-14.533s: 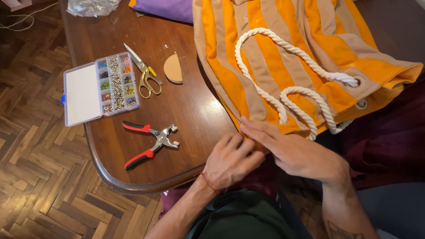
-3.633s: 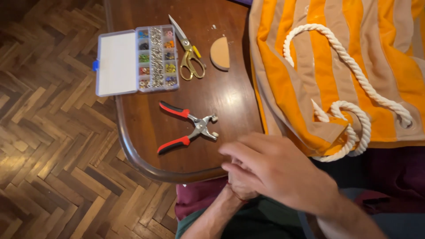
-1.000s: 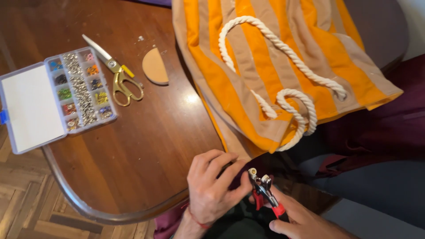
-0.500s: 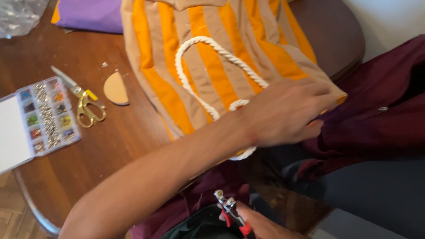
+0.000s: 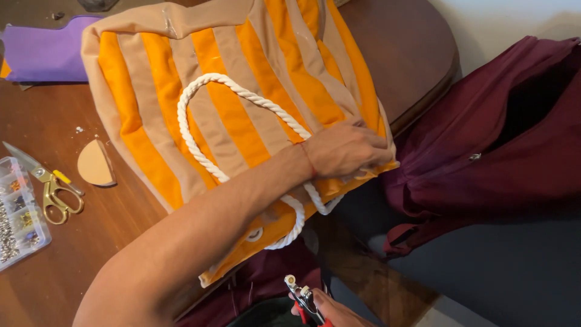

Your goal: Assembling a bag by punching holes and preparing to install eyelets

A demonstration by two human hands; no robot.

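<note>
My left hand (image 5: pixel 348 150) reaches across and grips the right corner of an orange and tan striped fabric bag (image 5: pixel 242 103) that lies on a dark wooden table (image 5: pixel 72 254). A white rope handle (image 5: pixel 209 154) loops over the bag and runs under my wrist. Low in the view, my right hand (image 5: pixel 330 310) holds red-handled pliers (image 5: pixel 302 300) with their metal head pointing up, below the table edge.
Gold-handled scissors (image 5: pixel 51 188), a tan half-round leather piece (image 5: pixel 94 163) and a clear box of small metal parts (image 5: pixel 15 218) lie at the table's left. Purple cloth (image 5: pixel 42 54) sits at the back left. A maroon garment (image 5: pixel 502 145) is draped at the right.
My left hand went from my lap up to the bag's right corner and now grips it. The right hand picked the pliers off the table and keeps them low.
</note>
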